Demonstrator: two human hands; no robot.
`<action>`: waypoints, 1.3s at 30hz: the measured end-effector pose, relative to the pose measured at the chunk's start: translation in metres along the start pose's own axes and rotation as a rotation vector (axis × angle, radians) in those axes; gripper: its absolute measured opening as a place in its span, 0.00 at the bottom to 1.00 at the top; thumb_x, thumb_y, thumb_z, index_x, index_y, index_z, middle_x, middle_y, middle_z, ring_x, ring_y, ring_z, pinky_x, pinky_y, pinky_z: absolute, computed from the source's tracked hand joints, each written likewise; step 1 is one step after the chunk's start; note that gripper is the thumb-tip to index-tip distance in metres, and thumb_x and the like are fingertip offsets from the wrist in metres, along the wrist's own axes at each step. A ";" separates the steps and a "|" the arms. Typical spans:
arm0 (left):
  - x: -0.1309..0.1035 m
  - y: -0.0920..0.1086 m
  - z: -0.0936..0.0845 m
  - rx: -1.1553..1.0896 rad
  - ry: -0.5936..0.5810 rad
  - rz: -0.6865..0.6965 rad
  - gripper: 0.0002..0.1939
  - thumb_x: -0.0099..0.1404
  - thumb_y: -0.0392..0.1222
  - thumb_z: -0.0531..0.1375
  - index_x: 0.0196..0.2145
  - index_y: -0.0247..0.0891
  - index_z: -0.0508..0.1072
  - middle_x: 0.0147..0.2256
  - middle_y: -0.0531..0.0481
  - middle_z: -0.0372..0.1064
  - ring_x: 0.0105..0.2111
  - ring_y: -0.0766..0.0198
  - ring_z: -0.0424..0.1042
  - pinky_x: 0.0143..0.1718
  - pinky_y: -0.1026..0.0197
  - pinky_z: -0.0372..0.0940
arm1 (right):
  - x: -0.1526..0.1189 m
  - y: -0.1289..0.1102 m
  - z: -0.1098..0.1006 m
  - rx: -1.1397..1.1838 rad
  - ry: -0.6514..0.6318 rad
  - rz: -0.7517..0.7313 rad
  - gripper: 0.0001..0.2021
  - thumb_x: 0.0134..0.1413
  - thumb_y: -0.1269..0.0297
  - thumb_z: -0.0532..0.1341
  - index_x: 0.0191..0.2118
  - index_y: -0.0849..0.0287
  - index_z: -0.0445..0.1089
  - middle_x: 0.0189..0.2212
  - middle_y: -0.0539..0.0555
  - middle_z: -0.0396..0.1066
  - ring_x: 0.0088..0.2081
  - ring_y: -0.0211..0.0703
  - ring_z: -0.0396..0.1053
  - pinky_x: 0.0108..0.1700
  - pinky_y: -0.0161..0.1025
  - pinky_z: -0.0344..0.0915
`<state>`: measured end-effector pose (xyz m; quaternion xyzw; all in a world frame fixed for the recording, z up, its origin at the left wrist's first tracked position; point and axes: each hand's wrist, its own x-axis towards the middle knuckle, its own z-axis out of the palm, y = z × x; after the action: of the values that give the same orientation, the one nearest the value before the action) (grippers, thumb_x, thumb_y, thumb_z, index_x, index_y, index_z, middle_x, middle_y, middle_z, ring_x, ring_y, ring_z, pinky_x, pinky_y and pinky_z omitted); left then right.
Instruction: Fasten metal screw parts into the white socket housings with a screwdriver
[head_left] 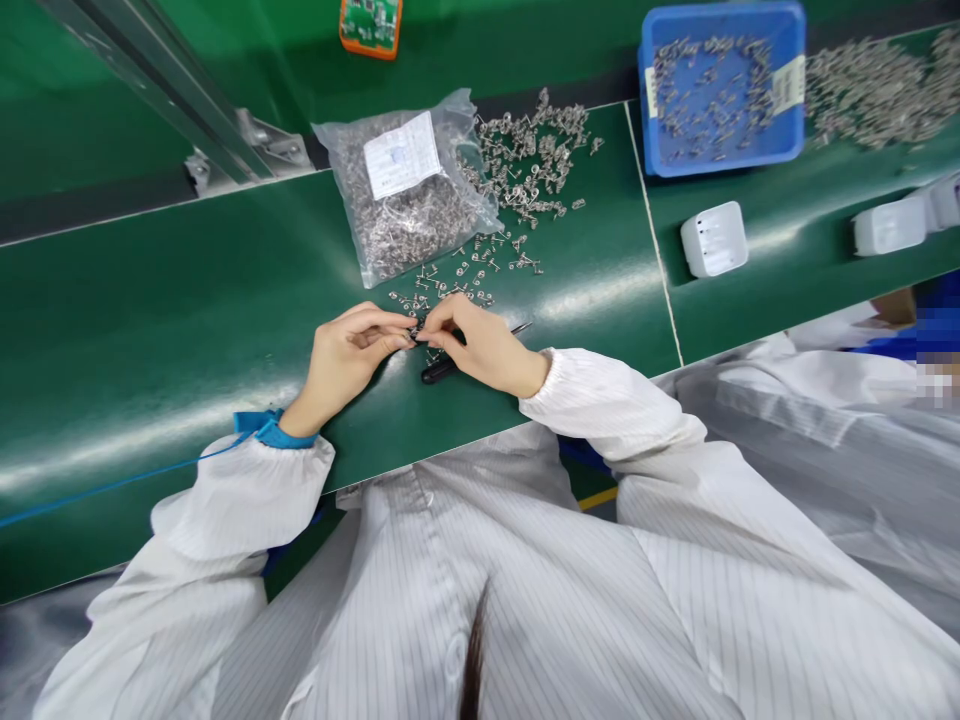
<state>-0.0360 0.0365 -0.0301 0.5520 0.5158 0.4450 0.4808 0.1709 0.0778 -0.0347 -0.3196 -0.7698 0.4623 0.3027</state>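
My left hand (pixel 352 350) and my right hand (pixel 480 340) meet fingertip to fingertip over the green bench, both closed in a pinch. Between their tips is a tiny dark and metallic part (pixel 415 332), too small and covered to name exactly. Under my right hand lies a slim tool like a screwdriver, its black handle (pixel 437 373) poking out to the left and its metal tip out to the right. Loose small metal pieces (pixel 474 272), which look like coiled springs with wire ends, are scattered just beyond my fingers.
A clear plastic bag (pixel 405 215) full of metal pieces lies behind my hands, with a loose heap (pixel 536 155) beside it. Farther right stand a blue bin (pixel 787 140) and a small white tray (pixel 715 240). A blue wrist cord (pixel 112 487) trails left. Someone in white sits at right.
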 end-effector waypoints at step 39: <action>-0.006 -0.009 0.007 0.031 0.110 0.204 0.16 0.57 0.41 0.73 0.39 0.40 0.73 0.35 0.54 0.73 0.36 0.69 0.78 0.41 0.65 0.76 | 0.003 -0.013 -0.002 0.232 -0.043 0.060 0.12 0.66 0.55 0.60 0.45 0.60 0.69 0.41 0.51 0.72 0.40 0.34 0.73 0.45 0.35 0.72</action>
<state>-0.0312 0.0299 -0.0397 0.5838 0.4895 0.5132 0.3953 0.1676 0.0768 -0.0220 -0.2955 -0.7073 0.5640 0.3071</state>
